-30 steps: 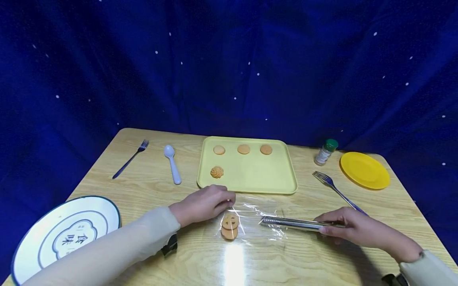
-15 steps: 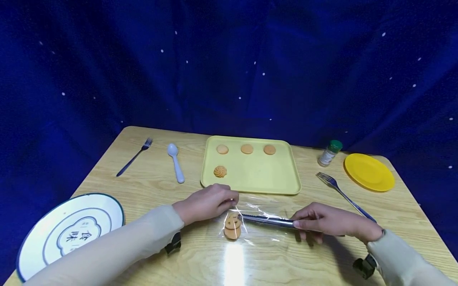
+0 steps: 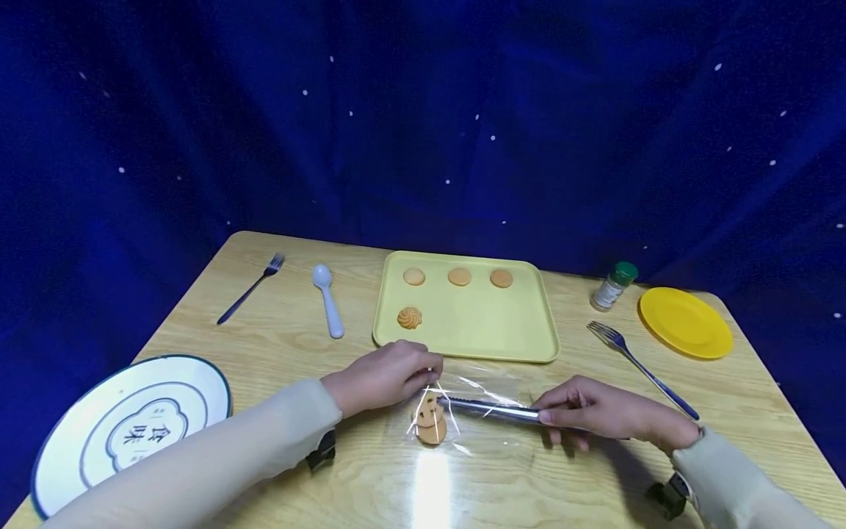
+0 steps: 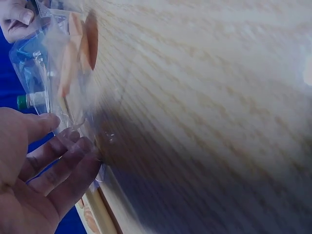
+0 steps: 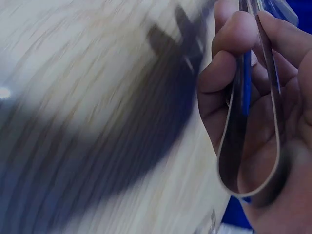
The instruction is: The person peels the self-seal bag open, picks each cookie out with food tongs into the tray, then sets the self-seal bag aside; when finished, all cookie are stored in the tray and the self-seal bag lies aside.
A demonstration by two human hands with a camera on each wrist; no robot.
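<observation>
On the table lies a clear plastic bag point(image 3: 472, 383) with a chocolate chip cookie point(image 3: 429, 411) and a plain round cookie point(image 3: 432, 433) overlapping at its left end. My left hand point(image 3: 390, 373) pinches the bag's upper left edge, thumb and fingertips on the film in the left wrist view. My right hand point(image 3: 598, 410) grips metal tongs point(image 3: 489, 408) near the middle; their bent end point(image 5: 234, 161) sits against the palm in the right wrist view. The tongs reach into the bag from the right, their tips at the chocolate chip cookie. Glare hides whether they clasp it.
Behind the bag is a yellow tray point(image 3: 492, 327) with several cookies. A fork point(image 3: 251, 289) and a spoon point(image 3: 328, 301) lie left, beyond a white plate point(image 3: 73, 448). On the right are another fork point(image 3: 641, 367), a green-capped jar point(image 3: 609, 288) and a yellow plate point(image 3: 685, 323).
My right hand has moved left, sliding the tongs from the bag's right side up to the cookies. The chocolate chip cookie now looks slightly turned. My left hand still holds the bag.
</observation>
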